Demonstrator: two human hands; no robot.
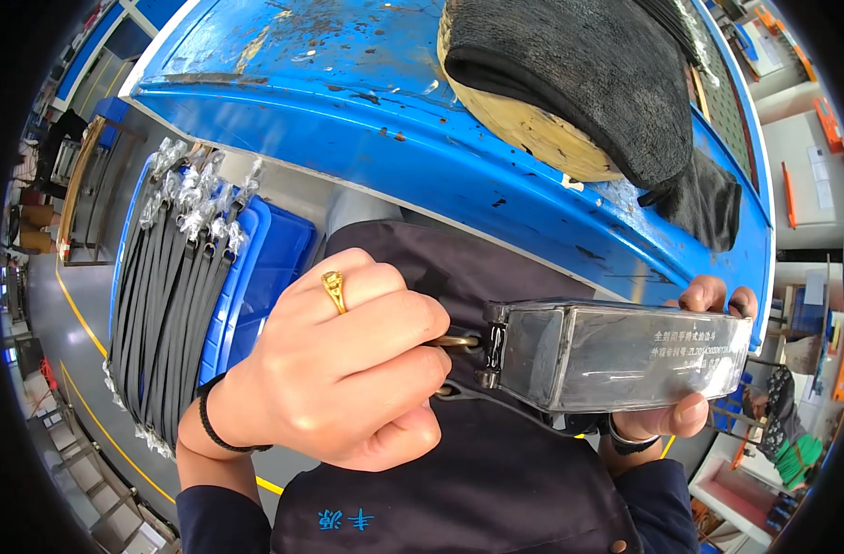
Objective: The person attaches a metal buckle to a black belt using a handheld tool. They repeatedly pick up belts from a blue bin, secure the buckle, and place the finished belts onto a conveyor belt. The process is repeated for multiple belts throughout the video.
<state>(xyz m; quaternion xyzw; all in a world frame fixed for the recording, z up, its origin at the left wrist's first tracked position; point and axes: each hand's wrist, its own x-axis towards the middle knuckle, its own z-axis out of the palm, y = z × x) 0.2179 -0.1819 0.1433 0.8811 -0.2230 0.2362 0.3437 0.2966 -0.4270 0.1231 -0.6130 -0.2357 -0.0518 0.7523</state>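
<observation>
My right hand point(664, 422) grips a clear, boxy handheld edge-paint roller box point(616, 365) from its far right end, fingers above and thumb below. Dark smears mark its plastic walls, and a small black roller point(493, 346) sits at its left end. My left hand point(357, 360) is closed, knuckles up, just left of that roller. A brass-coloured metal loop point(461, 341) pokes out between its fingers and reaches the roller end; the rest of the held piece is hidden by the hand. Both hands are over my dark apron point(477, 499).
A blue workbench point(367, 120) with paint stains spans ahead, carrying a rounded pad point(533, 129) under black cloth point(579, 74). At left, several black straps point(168, 323) with plastic-wrapped ends hang over a blue bin point(274, 249). Yellow lines mark the grey floor.
</observation>
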